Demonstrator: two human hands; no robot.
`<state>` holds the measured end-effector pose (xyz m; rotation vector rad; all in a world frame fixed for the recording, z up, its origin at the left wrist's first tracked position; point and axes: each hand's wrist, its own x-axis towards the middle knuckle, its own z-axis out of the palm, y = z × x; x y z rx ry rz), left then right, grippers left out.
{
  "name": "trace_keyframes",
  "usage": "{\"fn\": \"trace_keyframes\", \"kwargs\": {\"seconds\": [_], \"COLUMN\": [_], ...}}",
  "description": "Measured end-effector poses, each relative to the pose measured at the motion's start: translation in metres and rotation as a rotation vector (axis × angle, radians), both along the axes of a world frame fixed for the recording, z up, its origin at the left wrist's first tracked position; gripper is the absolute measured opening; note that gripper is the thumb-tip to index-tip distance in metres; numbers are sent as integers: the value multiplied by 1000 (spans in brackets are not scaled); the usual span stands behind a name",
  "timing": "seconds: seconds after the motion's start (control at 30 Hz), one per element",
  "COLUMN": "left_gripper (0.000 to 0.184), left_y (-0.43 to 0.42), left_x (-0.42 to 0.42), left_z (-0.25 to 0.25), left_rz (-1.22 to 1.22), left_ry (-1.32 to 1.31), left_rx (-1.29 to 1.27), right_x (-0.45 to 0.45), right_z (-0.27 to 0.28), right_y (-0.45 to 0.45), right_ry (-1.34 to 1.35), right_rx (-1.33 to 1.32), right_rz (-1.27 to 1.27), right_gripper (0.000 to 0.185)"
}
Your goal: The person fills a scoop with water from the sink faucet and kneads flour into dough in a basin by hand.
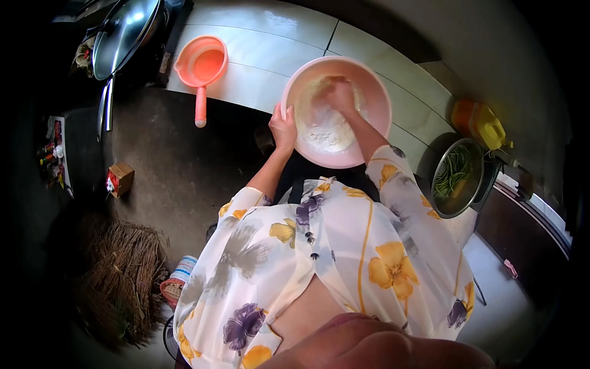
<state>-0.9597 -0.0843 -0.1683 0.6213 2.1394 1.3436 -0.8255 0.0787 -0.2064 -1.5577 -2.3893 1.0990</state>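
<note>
Left grip clasps the pink bowl; right grip, inside, too blurred to tell.

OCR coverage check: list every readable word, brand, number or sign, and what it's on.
No text can be read.
Blue-and-white tub: marks too small to read.
Yellow jug: any label too blurred.
Cardboard box: any print too small.
Pink bowl: none seen.

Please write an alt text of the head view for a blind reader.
A person's blurred right hand is inside a pink bowl holding white powder, while the left hand holds its rim. A coral dipper rests on the tiled counter.
</note>
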Motion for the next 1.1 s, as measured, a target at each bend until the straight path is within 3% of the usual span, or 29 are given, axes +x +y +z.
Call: {"fn": "trace_keyframes", "kwargs": {"seconds": [0.1,0.17,0.27,0.33,0.37,0.43,0.5,0.6,0.67,0.8,0.87,0.9,0.97,1.03,1.1], "left_gripper": [30,29,29,28,28,28,26,24,25,26,28,28,28,28,28], "left_y": [1,1,0,-2,-4,2,2,1,2,1,2,5,2,6,5], "left_x": [0,-1,-5,-6,-6,-4,-3,-3,-6,-9,-7,-7,-6,-8,-8], "left_z": [-2,-8,-5,-4,-5,-7,-5,-1,0,-5,-7,-5,-4,-4,-10], "left_rz": [26,22,-18,-43,-44,40,30,14,8,13,16,25,33,45,37], "left_ry": [41,47,50,39,35,-3,7,14,14,27,43,33,27,25,46], "left_rx": [12,15,1,-10,-20,51,47,41,54,11,10,13,3,39,35], "right_x": [-20,9,51,72,85,104,104,74,41,46,51,43,19,23,46], "right_z": [-31,-15,-30,-21,-18,-7,-3,-13,-18,-17,-23,-25,-24,-1,19], "right_y": [-76,-95,-47,17,11,-4,-59,-103,-93,-51,-43,-49,-87,-117,-108], "right_ry": [105,100,-93,-282,-283,-404,-549,-422,-228,-76,60,61,-4,73,-23], "right_rx": [167,176,141,38,27,167,-3,-187,-341,-440,-21,-23,18,166,-125], "right_rz": [349,451,634,490,491,408,155,52,68,-33,-113,-105,279,276,412], "right_gripper": [20,20,18,28,28,46,63,64,51,47,38,38,36,32,29]}}
